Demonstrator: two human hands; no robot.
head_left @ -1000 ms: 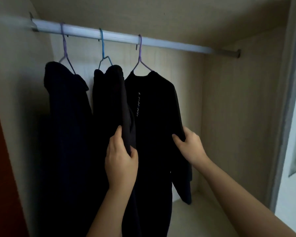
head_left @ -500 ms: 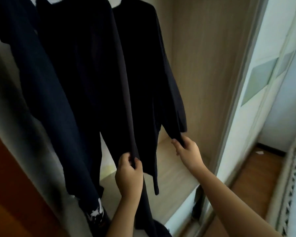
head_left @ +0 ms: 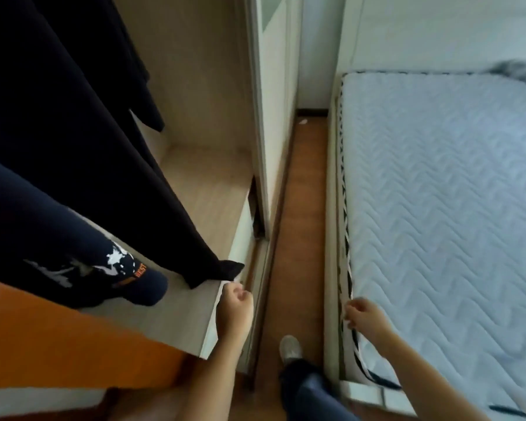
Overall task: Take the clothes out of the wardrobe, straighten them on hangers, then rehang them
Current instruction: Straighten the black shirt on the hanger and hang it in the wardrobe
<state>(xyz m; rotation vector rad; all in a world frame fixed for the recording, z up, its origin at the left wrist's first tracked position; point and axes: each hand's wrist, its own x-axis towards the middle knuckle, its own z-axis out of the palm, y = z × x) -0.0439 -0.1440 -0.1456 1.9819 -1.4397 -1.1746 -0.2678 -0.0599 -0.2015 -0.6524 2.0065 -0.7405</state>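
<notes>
At the near lip of the wardrobe floor (head_left: 201, 183), the left hand (head_left: 235, 308) has its fingers (head_left: 240, 294) folded in toward the palm, with nothing in them that I can see. The hem of the long black garment (head_left: 104, 147) ends just above the knuckles, apart from them. Off to the right, the right hand (head_left: 363, 319) hangs with its fingers loosely curled and empty, just beside the edge of the mattress (head_left: 438, 208).

All the clothes are inside the wardrobe. Left of the black one hangs a navy garment (head_left: 43, 223) with a white print, its cuff resting on the wardrobe floor. A third dark piece (head_left: 143, 98) hangs farther in. The rail and hangers are out of view.

From where I stand, the risk is taking anything by its hem. A tug from down here could drag the shoulders askew or slip the piece off its hanger, and it would drop. The trailing navy cuff could also snag or get pulled along.

Room is tight. Only a narrow strip of wood floor (head_left: 301, 208) runs between the sliding door (head_left: 266, 117) and the bed, and a shoe (head_left: 290, 349) is planted in it. An orange panel (head_left: 58, 344) closes the near left. The mattress top looks like the one broad, flat place to lay a garment out.
</notes>
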